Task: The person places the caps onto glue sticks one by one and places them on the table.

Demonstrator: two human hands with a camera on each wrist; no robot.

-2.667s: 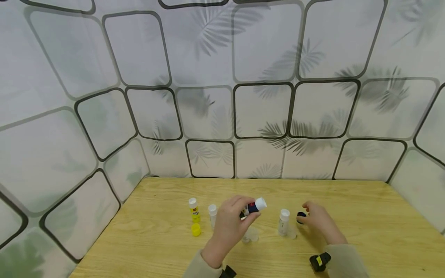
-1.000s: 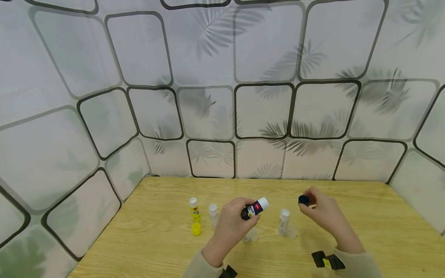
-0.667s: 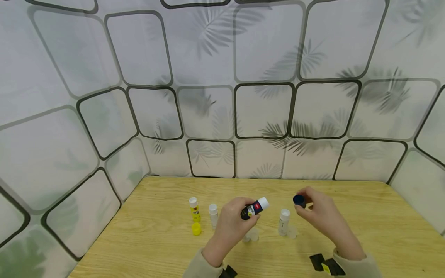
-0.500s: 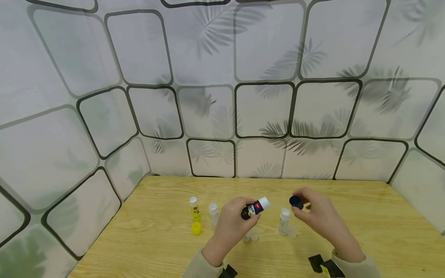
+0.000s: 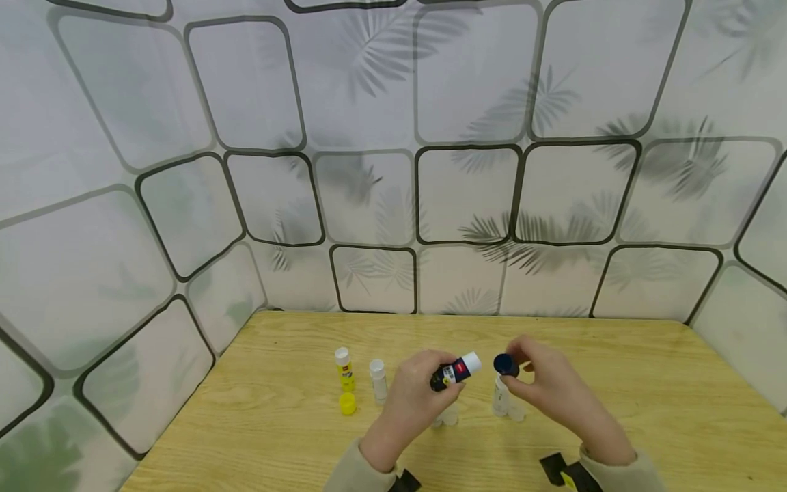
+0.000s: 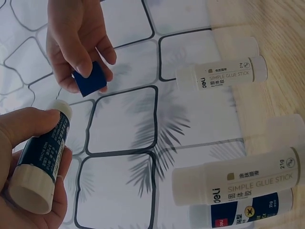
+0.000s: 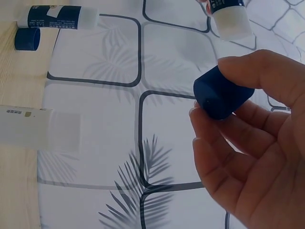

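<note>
My left hand (image 5: 413,393) grips a navy-labelled glue stick (image 5: 451,371), tilted above the table with its bare white end up and to the right. My right hand (image 5: 556,383) pinches a navy cap (image 5: 506,364) between thumb and fingers, a short gap from that white end. In the left wrist view the glue stick (image 6: 40,160) lies between thumb and fingers, while the blue cap (image 6: 90,80) is beyond it. The right wrist view gives the cap (image 7: 221,93) close up, apart from the glue stick (image 7: 231,19).
Left on the wooden table (image 5: 270,437) stand a yellow glue stick (image 5: 345,372), its yellow cap (image 5: 347,404) and a white glue stick (image 5: 378,384). Another white one (image 5: 501,398) stands below my right hand, beside a translucent cap (image 5: 517,408). A second navy glue stick (image 6: 248,211) shows in the wrist views.
My right hand has picked the navy cap up off the table and carried it left toward the glue stick. My left hand has stayed nearly still, shifting slightly right.
</note>
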